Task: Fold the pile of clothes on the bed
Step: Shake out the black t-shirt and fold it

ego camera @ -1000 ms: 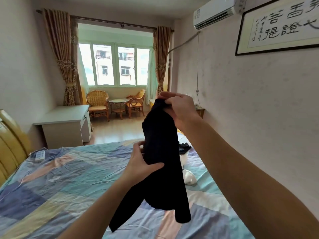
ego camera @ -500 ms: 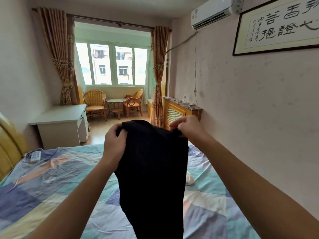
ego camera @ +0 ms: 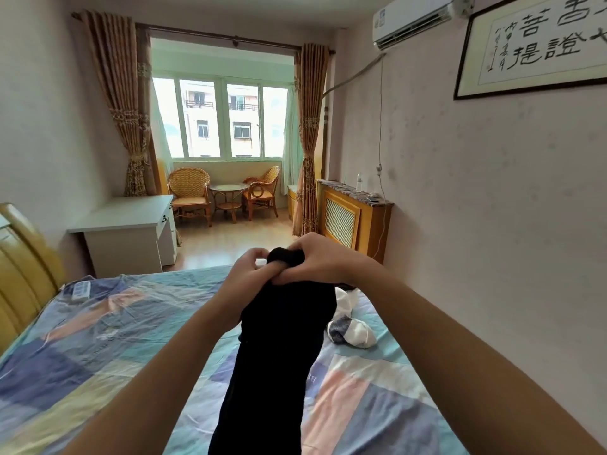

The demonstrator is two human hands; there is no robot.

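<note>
Head view: both hands, left (ego camera: 251,274) and right (ego camera: 317,259), pinch the bunched top edge of a black garment (ego camera: 279,349) hanging over the bed (ego camera: 98,339). It looks light, limp and floppy, so gripping the two top corners seems best.

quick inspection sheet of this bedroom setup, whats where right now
surface: bed with patchwork sheet, rumpled
job's things: black garment held up, hanging over the bed; white and blue clothes lying to its right
clutter: remote near the headboard
hands: left hand and right hand both grip the garment's top edge, close together
cables: cord running down the right wall
surroundings: white desk, wicker chairs, window
</note>
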